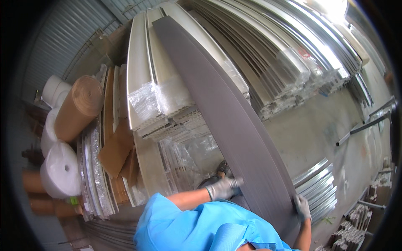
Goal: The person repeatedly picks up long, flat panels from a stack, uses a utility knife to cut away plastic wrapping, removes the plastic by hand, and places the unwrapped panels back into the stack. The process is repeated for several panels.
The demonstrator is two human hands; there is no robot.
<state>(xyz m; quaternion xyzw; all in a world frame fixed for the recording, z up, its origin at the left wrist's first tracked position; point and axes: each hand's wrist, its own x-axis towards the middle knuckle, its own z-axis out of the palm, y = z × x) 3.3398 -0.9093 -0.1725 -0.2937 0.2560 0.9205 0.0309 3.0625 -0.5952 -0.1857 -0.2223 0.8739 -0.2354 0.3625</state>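
A long, wide dark grey plank (234, 121) runs from close in front of my body toward the far stacks, its far end lying over pale profiles. My left hand (225, 188), in a light work glove, is closed on the plank's left edge; part of its fingers is hidden at that edge. On the opposite side my right hand (302, 208), also gloved, grips the right edge with its fingers bent over it. Pale panels (140, 71) partly wrapped in clear film lie stacked beneath the plank's far part.
More stacked long profiles (268, 54) stand at the back right. Brown paper rolls (81, 106) and a white foam roll (61, 171) are at the left, beside upright boards. Shiny metal profiles (318, 186) lie on the floor at right, near a dark metal frame (368, 123).
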